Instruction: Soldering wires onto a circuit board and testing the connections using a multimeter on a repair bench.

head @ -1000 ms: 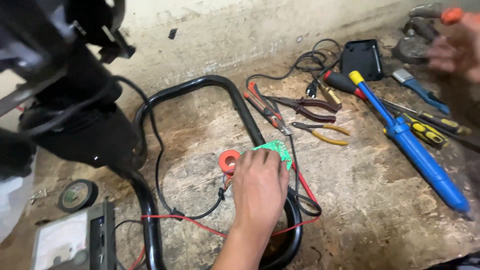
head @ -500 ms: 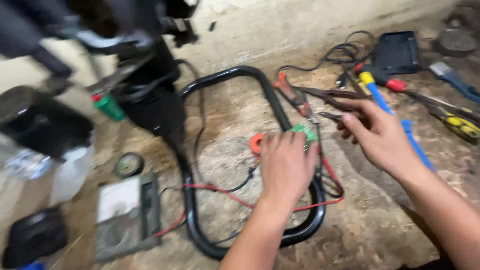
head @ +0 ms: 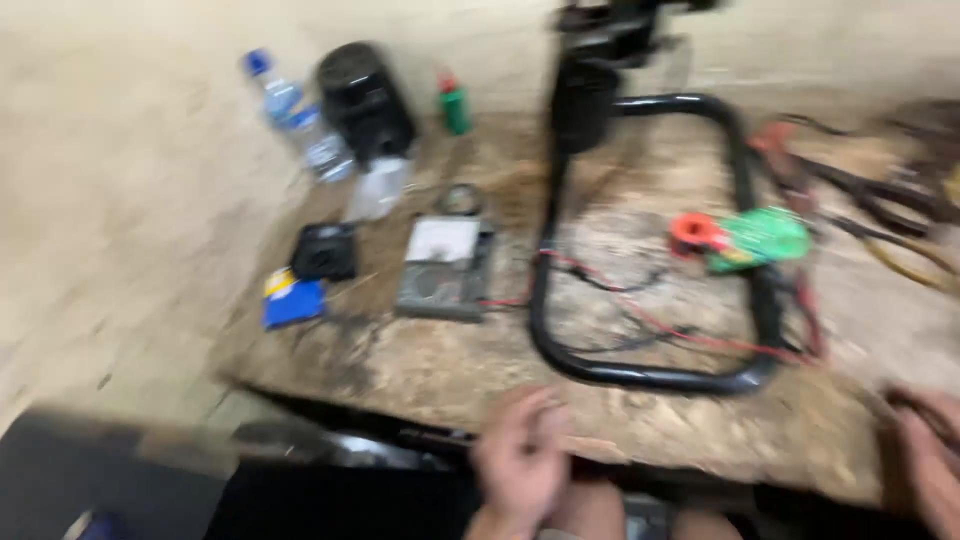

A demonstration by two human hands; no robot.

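Both our hands have come off the green board (head: 762, 238) and drawn back to the near edge of the bench (head: 420, 365), and the view has swung left. Our left hand (head: 520, 462) hangs at that edge, fingers loosely curled, holding nothing as far as the blur lets us see. Our right hand (head: 925, 455) sits at the lower right corner, partly cut off; we cannot tell whether it is spread or closed.

Up and right of the left hand lies the black tube frame (head: 745, 180), with red and black wires (head: 650, 320) crossing inside it. The board and a red ring (head: 695, 230) rest on the frame's far right side, well apart from both hands. Just up and left of the left hand sits a grey meter (head: 445, 268); farther off, a black block (head: 325, 250), blue pack (head: 293, 300), bottle (head: 295, 112) and green can (head: 455, 104). Pliers (head: 880, 195) lie above the right hand.
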